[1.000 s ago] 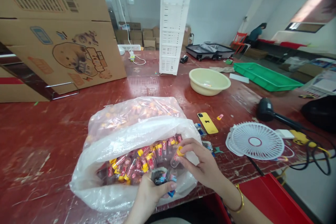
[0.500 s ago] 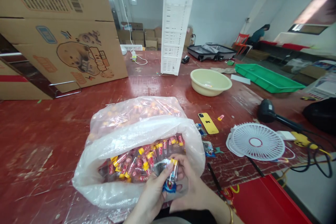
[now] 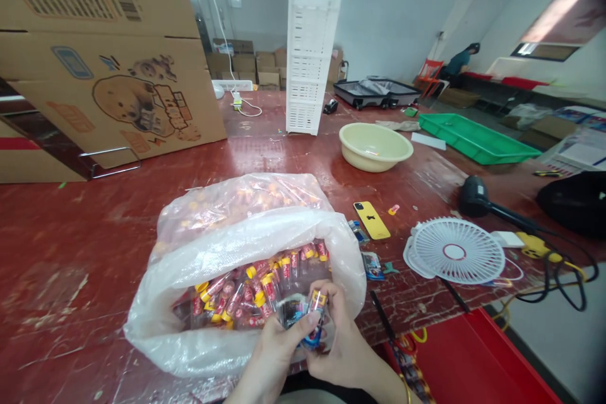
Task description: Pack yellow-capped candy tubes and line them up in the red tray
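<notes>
Tube (image 3: pixel 317 300) with the yellow cap: where does it sit against the fingers (image 3: pixel 334 295)?

Between the two hands, nearly upright and slightly tilted. The right hand (image 3: pixel 344 342) curls its fingers close along one side, and the thumb of the left hand (image 3: pixel 278 343) presses near its lower part.

How far open are they?

Narrow, both of them. The right fingers hold the tube; the left ones pinch a shiny packet (image 3: pixel 292 309) right against it. Whether the tube is partly inside the packet, I cannot tell.

What lies around that?

Just beyond the hands, a white sack (image 3: pixel 154 334) gapes open, with more capped tubes (image 3: pixel 230 297) inside. On the desk (image 3: pixel 95 233), to the sack's right, are small packets (image 3: pixel 373 266), a yellow phone (image 3: pixel 372 221) and a white fan (image 3: pixel 457 251). Farther back stands a pale bowl (image 3: pixel 375 154).
</notes>
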### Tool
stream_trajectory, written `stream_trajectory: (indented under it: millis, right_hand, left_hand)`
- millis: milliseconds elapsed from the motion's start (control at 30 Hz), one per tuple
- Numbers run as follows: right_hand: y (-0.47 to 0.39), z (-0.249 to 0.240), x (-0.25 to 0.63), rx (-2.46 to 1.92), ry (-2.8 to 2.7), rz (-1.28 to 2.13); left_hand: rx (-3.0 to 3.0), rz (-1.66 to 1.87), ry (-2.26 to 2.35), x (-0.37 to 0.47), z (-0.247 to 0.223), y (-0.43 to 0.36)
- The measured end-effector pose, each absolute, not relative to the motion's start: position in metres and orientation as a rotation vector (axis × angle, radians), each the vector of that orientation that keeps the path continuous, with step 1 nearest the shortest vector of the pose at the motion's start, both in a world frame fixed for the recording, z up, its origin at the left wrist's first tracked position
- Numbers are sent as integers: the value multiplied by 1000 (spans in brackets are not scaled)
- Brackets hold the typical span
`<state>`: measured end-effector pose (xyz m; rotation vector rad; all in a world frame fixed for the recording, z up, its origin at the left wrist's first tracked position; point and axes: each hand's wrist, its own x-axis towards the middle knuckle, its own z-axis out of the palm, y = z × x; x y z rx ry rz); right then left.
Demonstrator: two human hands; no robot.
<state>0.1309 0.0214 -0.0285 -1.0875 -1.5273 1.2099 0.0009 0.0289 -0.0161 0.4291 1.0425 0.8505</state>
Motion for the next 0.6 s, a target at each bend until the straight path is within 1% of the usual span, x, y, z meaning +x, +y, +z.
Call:
stream_trajectory:
  millis: [300, 600]
  right_hand:
    - [21, -30, 133, -1111, -1533, 1142]
    - [21, -26, 140, -1041, -1507, 1222]
  left_hand:
    - [441, 860, 1020, 4, -12, 30]
    - [453, 837, 1012, 2, -17, 28]
